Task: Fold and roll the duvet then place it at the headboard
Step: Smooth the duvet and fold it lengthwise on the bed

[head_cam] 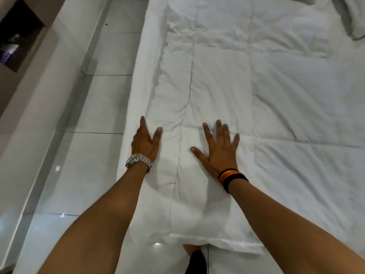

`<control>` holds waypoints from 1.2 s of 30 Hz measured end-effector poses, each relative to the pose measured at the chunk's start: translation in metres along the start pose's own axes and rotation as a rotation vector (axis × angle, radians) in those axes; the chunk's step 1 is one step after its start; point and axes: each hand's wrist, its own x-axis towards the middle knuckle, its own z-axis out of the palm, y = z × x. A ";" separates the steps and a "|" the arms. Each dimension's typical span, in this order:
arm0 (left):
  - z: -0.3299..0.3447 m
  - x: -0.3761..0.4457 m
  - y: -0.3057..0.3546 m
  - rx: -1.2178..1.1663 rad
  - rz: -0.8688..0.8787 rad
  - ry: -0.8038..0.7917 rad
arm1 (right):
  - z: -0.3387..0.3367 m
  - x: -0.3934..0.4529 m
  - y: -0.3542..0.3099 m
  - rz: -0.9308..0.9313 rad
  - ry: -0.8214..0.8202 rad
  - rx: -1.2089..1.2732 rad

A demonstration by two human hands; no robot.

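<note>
My left hand [147,142] flat, fingers together, pressed on left edge of white duvet [276,107]. My right hand [219,149] flat too, fingers spread wide, palm down on duvet nearer middle. Neither grips anything. Duvet spread over bed (folded strip along left side), near end hanging toward tiled floor [94,107]. Watch [138,160] on left wrist, striped band [231,177] on right.

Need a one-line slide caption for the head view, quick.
Both hands, left hand and right hand, pressed flat on the folded white duvet at the bed's edge.
</note>
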 end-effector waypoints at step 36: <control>-0.023 0.291 0.074 -0.639 -0.162 -0.477 | 0.023 0.214 -0.164 0.492 0.191 0.074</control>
